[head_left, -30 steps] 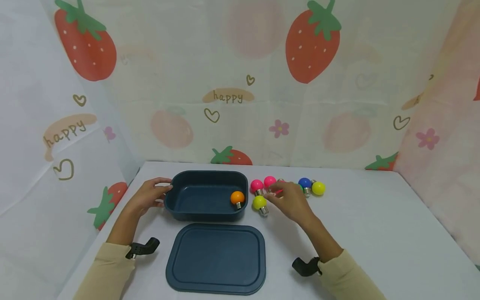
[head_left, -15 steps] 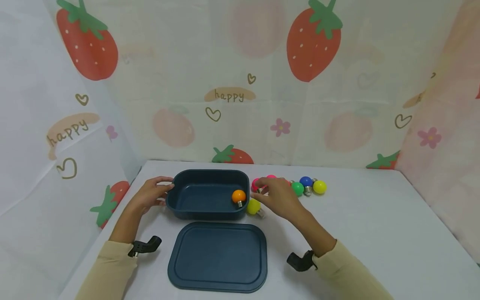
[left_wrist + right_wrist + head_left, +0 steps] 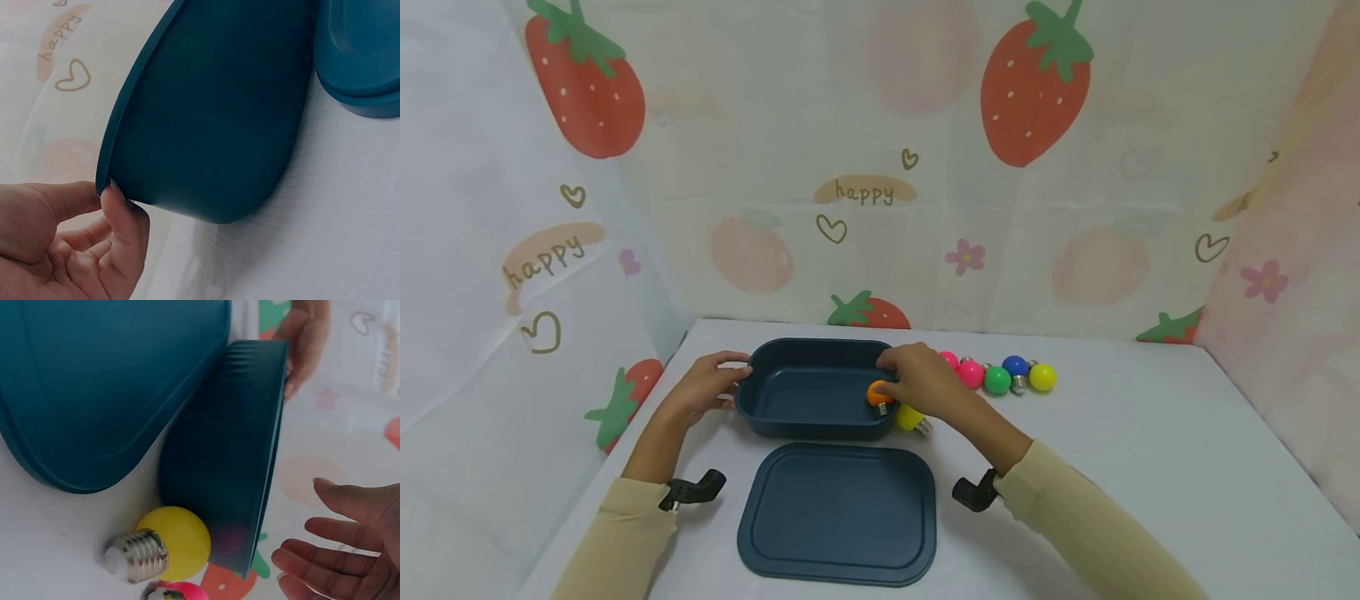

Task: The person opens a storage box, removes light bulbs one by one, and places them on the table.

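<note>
My left hand [image 3: 700,387] pinches the rim of a dark blue, rounded box [image 3: 808,429] at its left end. In the left wrist view, thumb and finger meet at that rim. Over the box's right end hovers my right hand [image 3: 925,379], its fingers spread loosely with nothing between them in the right wrist view. An orange bulb [image 3: 876,392] lies inside the box, partly covered by the right thumb. Against the outer right wall lies a yellow bulb [image 3: 178,544], metal base pointing away from the box. A pink bulb [image 3: 190,590] shows just beyond it.
The matching blue lid [image 3: 837,512] lies flat in front of the box. To the right, a row holds pink bulbs [image 3: 970,374], a green bulb [image 3: 997,380], a blue bulb [image 3: 1016,367] and another yellow bulb [image 3: 1042,377]. A patterned cloth backdrop [image 3: 880,250] stands behind the white table.
My right hand has moved left from the bulbs to above the box's right rim. The nearer yellow bulb has shifted left against the box. My left hand keeps its place.
</note>
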The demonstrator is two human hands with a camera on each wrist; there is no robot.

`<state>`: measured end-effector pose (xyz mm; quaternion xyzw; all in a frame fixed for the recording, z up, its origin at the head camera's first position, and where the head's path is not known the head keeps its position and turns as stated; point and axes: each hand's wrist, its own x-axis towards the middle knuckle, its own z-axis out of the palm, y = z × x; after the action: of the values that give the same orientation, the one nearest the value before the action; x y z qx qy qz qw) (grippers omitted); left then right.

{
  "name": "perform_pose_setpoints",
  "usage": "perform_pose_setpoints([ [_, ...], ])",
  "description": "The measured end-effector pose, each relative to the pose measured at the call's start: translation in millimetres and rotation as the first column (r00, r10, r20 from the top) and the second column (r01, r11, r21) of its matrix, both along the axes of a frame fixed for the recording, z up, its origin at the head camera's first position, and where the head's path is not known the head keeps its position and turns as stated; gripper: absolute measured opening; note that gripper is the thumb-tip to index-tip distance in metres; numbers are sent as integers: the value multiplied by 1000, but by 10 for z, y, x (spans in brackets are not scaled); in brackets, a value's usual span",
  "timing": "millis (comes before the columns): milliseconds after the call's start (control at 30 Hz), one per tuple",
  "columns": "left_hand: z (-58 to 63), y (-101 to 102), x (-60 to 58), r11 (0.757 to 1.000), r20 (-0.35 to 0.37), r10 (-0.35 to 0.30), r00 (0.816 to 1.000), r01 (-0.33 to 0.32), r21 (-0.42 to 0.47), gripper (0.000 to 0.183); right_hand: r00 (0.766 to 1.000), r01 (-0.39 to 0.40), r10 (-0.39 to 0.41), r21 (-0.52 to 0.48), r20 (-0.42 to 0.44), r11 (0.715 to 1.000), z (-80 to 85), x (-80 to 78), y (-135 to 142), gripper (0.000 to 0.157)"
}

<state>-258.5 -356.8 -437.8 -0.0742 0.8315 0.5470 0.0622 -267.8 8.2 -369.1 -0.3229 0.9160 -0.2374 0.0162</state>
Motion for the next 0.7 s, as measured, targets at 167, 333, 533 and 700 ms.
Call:
perform_pose_setpoints([
  [167,-4,2,5,1000,1,2,1000,-2,-1,50,1000,-11,13,99,-22,995,4,-32,-148,40],
  [333,-4,-4,12,1000,4,-1,1000,1,0,50,1000,9,-10,206,4,979,-11,-55,-311,46],
  [533,-7,-8,18,1000,3,3,1000,-3,5,50,1000,-18,21,306,-6,952,-73,-74,-443,34],
  [700,9,0,25,1000,5,8,1000,-8,-2,49,995,0,35,365,-89,931,-129,-73,-510,19],
])
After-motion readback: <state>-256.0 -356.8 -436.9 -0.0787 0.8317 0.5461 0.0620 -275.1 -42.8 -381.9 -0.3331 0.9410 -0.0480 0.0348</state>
